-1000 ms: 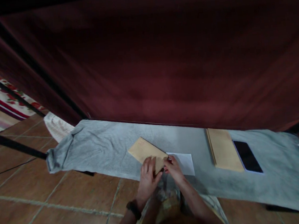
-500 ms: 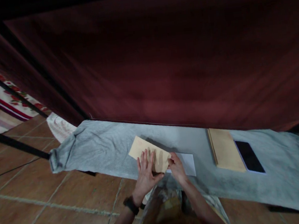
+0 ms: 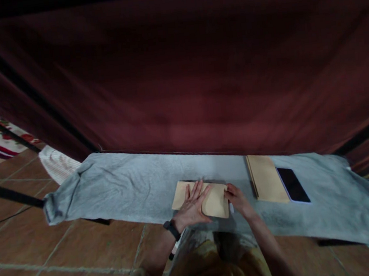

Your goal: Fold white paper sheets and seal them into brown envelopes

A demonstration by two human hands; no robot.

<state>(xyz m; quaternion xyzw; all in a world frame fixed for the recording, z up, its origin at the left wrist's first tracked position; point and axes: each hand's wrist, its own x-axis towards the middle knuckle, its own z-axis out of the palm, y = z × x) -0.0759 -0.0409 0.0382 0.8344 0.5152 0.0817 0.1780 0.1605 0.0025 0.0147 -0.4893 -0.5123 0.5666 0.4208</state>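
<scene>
A brown paper envelope (image 3: pixel 216 205) lies on the grey cloth, its long side running left to right. My left hand (image 3: pixel 192 207) rests flat on it with the fingers spread. At the envelope's right edge, the fingers of my right hand (image 3: pixel 237 198) are closed in a pinch on the paper. A small strip of white paper (image 3: pixel 232 208) shows just past that edge; the rest of it is hidden under or inside the envelope, I cannot tell which.
To the right, a stack of brown envelopes (image 3: pixel 268 179) lies beside a dark-screened phone (image 3: pixel 293 185). The grey cloth (image 3: pixel 123 184) covers a long, low surface. Behind it hangs a dark red curtain (image 3: pixel 199 88), and black metal bars (image 3: pixel 9 193) cross at left above the tiled floor (image 3: pixel 93 248).
The envelope has turned nearly level and come down flat on the cloth, over most of the white paper. My left hand has spread out on it. The view has shifted slightly.
</scene>
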